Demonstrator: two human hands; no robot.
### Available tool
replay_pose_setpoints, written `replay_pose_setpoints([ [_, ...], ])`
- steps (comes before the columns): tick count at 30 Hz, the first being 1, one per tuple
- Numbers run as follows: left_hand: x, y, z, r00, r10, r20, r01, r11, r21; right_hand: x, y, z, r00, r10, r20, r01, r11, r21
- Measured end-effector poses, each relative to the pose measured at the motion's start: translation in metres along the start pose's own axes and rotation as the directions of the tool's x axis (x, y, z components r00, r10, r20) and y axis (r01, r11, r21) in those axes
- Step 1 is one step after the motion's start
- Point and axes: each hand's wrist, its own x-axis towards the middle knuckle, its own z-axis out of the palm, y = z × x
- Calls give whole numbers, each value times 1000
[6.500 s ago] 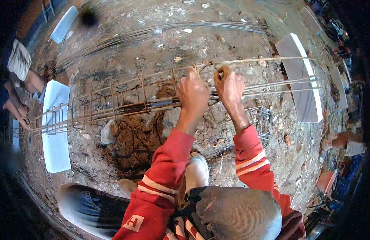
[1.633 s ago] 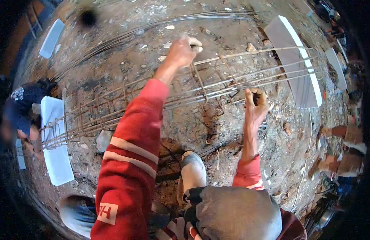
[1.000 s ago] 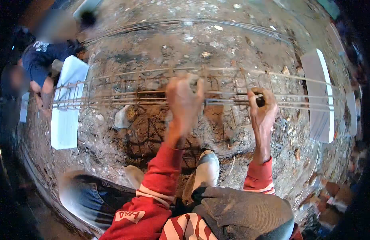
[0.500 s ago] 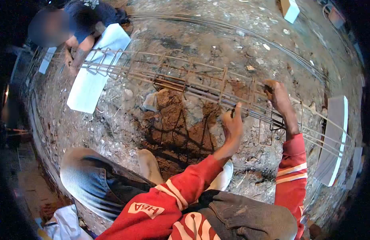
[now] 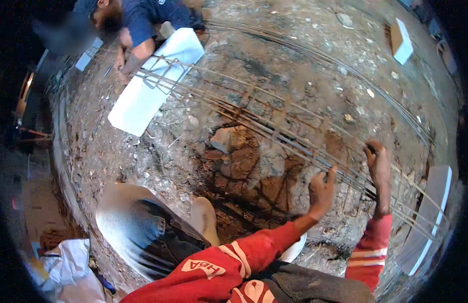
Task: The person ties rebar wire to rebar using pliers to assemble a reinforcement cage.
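A long rebar cage [image 5: 284, 134] of thin steel rods and square stirrups stretches diagonally before me, slightly blurred. My right hand [image 5: 379, 164] is closed around its upper rod near the right end, fingers curled over it. Lower and to the left, my left hand [image 5: 321, 194] is at the near rods, thumb and index finger apart; whether the index tip touches a rod is hard to tell. The cage's far end lies over a white block [image 5: 155, 83]. Its right end rests over another pale block [image 5: 428, 222].
Across from me a person in a dark blue shirt [image 5: 143, 22] bends over the cage's far end, hands near it. Loose rods [image 5: 294, 45] lie along the ground behind. Another white block [image 5: 402, 43] stands at upper right, and a white sack [image 5: 72, 267] lies at lower left.
The view has swung, so the scene sits farther right, with the right side lower. Both my hands remain at the cage's right part, and the right still grips the upper rod.
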Motion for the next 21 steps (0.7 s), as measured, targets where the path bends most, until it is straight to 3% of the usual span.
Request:
replay_pose_setpoints([
  [3, -12, 4, 3, 992, 36, -120, -43, 997, -60, 3, -37, -25, 994, -74, -77, 67, 994, -90],
  [4, -15, 19, -8, 999, -12, -49, 4, 987, -160, 8, -63, -44, 994, -82, -67, 71, 986, -151],
  [6, -22, 5, 0, 991, -4, -136, -5, 998, -61, 20, -96, -79, 992, -90, -86, 77, 987, -143],
  [7, -24, -7, -1, 996, -85, -34, 87, 993, 81, 24, -96, -92, 992, -95, -79, 84, 988, -132],
  [8, -23, 7, -13, 995, -91, -48, 95, 992, 88, 28, -89, -106, 997, -80, -13, 79, 992, -100],
  [9, -23, 26, -29, 984, -153, 95, 132, 973, 191, 33, -91, -121, 996, -68, 54, 72, 995, -69],
  [10, -26, 42, -43, 947, -227, 230, 154, 943, 295, 36, -110, -135, 994, 25, 104, -23, 1000, -17],
  [11, -28, 59, -58, 948, -232, 218, 161, 940, 300, 32, -118, -143, 991, 71, 112, -86, 986, 140],
  [12, -31, 69, -71, 910, -235, 341, 83, 910, 407, 23, -126, -147, 985, 116, 126, -149, 945, 291],
  [13, -39, 78, -84, 853, -252, 457, -7, 869, 494, 12, -132, -156, 981, 80, 176, -119, 967, 224],
  [14, -51, 87, -104, 856, -194, 480, -66, 878, 474, -3, -136, -165, 974, 45, 224, -81, 985, 154],
  [15, -60, 107, -127, 852, -156, 500, -144, 849, 509, -29, -136, -167, 951, 73, 300, -183, 915, 358],
  [16, -67, 121, -149, 827, -147, 542, -255, 761, 596, -76, -128, -162, 878, 288, 381, -382, 902, 199],
  [17, -75, 157, -183, 810, -1, 587, -395, 738, 547, -81, -162, -178, 815, 176, 552, -475, 749, 462],
  [18, -86, 206, -216, 798, -15, 602, -456, 639, 619, -131, -155, -169, 668, 179, 722, -469, 855, 222],
  [19, -99, 251, -242, 831, -65, 552, -429, 557, 711, -148, -192, -188, 836, -129, 534, 12, 976, 218],
  [20, -119, 263, -278, 773, 119, 623, -617, 369, 695, -179, -218, -203, 822, -101, 560, -61, 963, 263],
  [21, -132, 300, -306, 819, -39, 572, -520, 372, 769, -211, -239, -220, 748, 44, 663, -314, 903, 295],
])
